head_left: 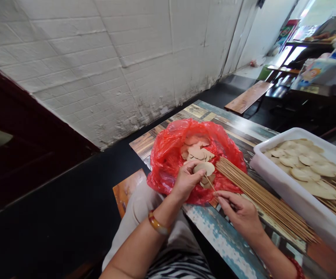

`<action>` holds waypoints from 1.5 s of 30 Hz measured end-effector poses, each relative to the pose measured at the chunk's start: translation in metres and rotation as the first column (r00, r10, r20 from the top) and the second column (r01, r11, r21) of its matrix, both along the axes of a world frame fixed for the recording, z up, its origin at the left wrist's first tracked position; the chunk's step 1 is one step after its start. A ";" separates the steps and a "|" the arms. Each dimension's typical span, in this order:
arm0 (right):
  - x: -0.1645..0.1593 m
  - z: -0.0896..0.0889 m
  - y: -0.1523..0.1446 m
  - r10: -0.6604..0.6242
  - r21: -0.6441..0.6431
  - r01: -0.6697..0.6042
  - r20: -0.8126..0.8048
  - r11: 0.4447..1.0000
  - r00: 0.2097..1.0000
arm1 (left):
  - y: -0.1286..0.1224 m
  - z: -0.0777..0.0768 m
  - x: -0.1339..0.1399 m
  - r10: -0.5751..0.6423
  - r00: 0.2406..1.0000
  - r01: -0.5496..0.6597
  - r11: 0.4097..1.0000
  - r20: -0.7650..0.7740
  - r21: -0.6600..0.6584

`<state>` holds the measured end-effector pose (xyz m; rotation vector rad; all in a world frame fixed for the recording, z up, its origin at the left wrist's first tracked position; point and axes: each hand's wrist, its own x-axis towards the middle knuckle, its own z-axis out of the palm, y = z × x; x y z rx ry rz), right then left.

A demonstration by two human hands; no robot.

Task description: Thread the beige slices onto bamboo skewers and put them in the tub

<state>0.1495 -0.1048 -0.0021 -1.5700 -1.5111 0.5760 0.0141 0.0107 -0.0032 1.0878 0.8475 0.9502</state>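
Note:
My left hand [187, 179] pinches a thin, round beige slice [205, 168] over an open red plastic bag [168, 155]. Between the fingers of my right hand [239, 211] is a thin wooden skewer [210, 183], its far end at the slice's near edge. Whether the tip has gone into the slice I cannot tell. More beige slices [197, 151] lie loose in the bag. A thick bundle of skewers [263, 197] rests beside my right hand, one end on the bag's edge.
On the right of the patterned table [220, 228] stands a white plastic tub [257, 155] with skewered slices [310, 162] in it. A wooden bench [249, 97] is beyond the table, and a white wall [144, 69] runs along the left. Another person [330, 29] is at the far right.

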 end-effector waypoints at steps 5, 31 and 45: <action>0.000 0.002 0.000 -0.003 -0.010 0.003 0.000 1.000 1.000 | 0.000 -0.003 -0.002 -0.012 0.999 0.012 1.000 0.042 -0.015; -0.001 0.004 -0.001 -0.049 -0.056 0.049 0.010 0.997 0.999 | 0.000 -0.007 -0.002 0.040 0.992 -0.017 0.983 -0.122 0.185; 0.002 0.005 -0.001 -0.025 -0.057 0.026 0.018 0.998 1.000 | -0.003 -0.004 -0.002 0.058 0.972 0.028 0.932 -0.226 0.361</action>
